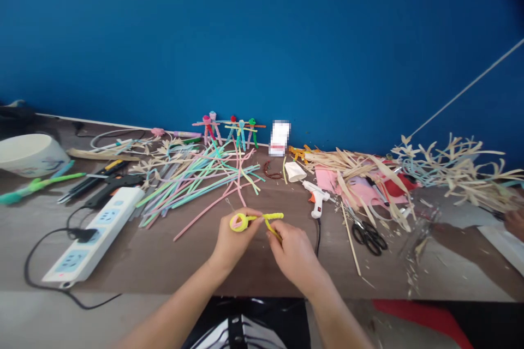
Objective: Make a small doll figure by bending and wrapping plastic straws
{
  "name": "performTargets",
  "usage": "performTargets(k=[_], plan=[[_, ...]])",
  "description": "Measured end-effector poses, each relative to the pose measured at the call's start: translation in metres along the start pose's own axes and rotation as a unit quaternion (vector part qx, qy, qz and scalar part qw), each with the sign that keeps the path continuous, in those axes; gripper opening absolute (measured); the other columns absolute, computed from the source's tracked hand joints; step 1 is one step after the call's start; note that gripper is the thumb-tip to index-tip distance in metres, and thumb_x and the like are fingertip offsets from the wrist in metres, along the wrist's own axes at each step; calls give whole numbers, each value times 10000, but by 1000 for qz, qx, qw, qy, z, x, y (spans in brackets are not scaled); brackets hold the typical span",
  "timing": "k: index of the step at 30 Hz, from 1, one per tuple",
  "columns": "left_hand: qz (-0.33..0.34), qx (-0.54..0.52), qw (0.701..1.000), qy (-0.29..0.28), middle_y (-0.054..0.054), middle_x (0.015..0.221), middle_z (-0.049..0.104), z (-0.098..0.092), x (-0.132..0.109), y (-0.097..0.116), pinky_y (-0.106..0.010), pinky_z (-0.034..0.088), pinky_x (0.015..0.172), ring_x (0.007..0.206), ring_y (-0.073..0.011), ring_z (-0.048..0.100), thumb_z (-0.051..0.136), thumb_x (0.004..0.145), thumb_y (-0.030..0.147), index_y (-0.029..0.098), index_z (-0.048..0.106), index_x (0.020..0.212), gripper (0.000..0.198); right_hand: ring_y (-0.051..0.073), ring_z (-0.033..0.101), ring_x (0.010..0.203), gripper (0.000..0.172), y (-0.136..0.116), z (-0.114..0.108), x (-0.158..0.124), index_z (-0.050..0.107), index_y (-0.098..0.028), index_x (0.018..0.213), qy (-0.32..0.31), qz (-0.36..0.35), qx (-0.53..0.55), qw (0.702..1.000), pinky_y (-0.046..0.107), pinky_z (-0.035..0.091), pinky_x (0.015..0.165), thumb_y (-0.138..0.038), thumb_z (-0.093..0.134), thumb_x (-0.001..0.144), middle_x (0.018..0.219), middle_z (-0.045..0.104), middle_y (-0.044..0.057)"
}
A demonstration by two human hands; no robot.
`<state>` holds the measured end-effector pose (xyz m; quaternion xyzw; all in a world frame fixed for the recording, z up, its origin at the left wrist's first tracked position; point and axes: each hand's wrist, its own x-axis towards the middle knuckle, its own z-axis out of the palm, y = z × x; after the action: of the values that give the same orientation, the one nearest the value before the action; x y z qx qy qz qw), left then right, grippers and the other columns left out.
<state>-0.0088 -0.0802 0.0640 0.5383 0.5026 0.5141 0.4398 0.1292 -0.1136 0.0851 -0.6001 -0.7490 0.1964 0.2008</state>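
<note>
A yellow pipe cleaner (262,218) is bent into a small loop (239,222) at one end. My left hand (235,240) pinches it near the loop, and my right hand (292,253) grips the other end, twisting it. Both hands are above the brown tabletop (196,267). Beyond them lies a heap of pastel pipe cleaners (196,185), its nearest pink strand close to my left hand. A white hot glue gun (317,196) lies to the right of my right hand, with its black cord running toward the table's front.
Small pipe-cleaner figures (229,128) stand by the blue wall. Dried palm-like strips (352,174) spread right, near black scissors (368,237). A white power strip (92,234) and white bowl (30,155) sit left. Another person's hand (514,223) shows at the right edge.
</note>
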Motion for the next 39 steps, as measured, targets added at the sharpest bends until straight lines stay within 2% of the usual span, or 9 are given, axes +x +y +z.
performTargets(k=[6, 10, 14, 18, 22, 26, 30, 34, 39], plan=[[0, -6, 999, -43, -41, 650, 654, -2, 1, -3, -231, 420, 581, 612, -161, 566, 623, 623, 225, 171, 664, 659, 76, 168, 583, 693, 164, -2, -14, 3, 550, -193, 857, -76, -35, -134, 987, 253, 293, 585, -217, 388, 845, 775, 643, 37], [16, 35, 998, -49, -25, 614, 635, -5, 2, -7, -215, 394, 550, 568, -140, 541, 605, 623, 203, 172, 653, 645, 61, 177, 590, 728, 171, -2, -21, 5, 551, -193, 917, -86, -41, -153, 984, 262, 307, 607, -218, 399, 842, 806, 646, 45], [51, 83, 991, -90, -12, 580, 615, -12, 7, -7, -210, 371, 529, 537, -125, 512, 574, 636, 185, 174, 647, 629, 74, 162, 574, 753, 160, -3, -33, 8, 571, -192, 858, -87, -58, -151, 983, 252, 310, 627, -221, 415, 839, 809, 629, 36], [40, 100, 977, -183, -5, 557, 615, -15, 9, -2, -207, 377, 522, 520, -116, 506, 567, 621, 163, 165, 644, 609, 78, 127, 547, 720, 138, -1, -46, 17, 602, -189, 791, -99, -91, -115, 984, 232, 311, 622, -204, 465, 806, 792, 598, 19], [-44, 30, 960, -274, -17, 569, 625, -16, 6, 6, -207, 402, 511, 527, -121, 539, 604, 618, 191, 140, 631, 627, 59, 108, 517, 653, 69, 11, -45, 33, 610, -180, 722, -129, -109, 36, 985, 211, 328, 589, -188, 541, 728, 717, 590, -8], [-123, -79, 961, -234, -7, 538, 597, -15, 4, 3, -225, 427, 469, 489, -139, 578, 665, 596, 245, 136, 598, 662, 144, 78, 445, 493, 118, 27, -29, 43, 593, -161, 685, -160, -39, 254, 953, 184, 317, 467, -258, 540, 725, 561, 535, -39], [-133, -166, 965, -156, 11, 563, 574, -13, 3, -7, -232, 438, 442, 466, -137, 582, 690, 588, 258, 138, 562, 677, 196, 52, 349, 377, 167, 32, -7, 41, 555, -158, 636, -145, 42, 352, 924, 165, 261, 375, -295, 527, 727, 447, 423, -75], [-139, -177, 969, -101, 14, 586, 575, -9, 3, -9, -238, 445, 439, 453, -128, 573, 687, 593, 266, 139, 544, 686, 213, 50, 337, 346, 154, 28, 10, 30, 530, -164, 651, -138, 73, 365, 918, 164, 243, 356, -271, 480, 750, 442, 420, -75], [-91, -97, 990, -40, 12, 576, 580, -7, 5, -9, -213, 431, 474, 504, -117, 560, 672, 603, 249, 144, 578, 697, 170, 69, 374, 406, 249, 19, 19, 16, 541, -159, 662, -112, 45, 284, 951, 180, 273, 417, -283, 390, 816, 473, 429, -51]])
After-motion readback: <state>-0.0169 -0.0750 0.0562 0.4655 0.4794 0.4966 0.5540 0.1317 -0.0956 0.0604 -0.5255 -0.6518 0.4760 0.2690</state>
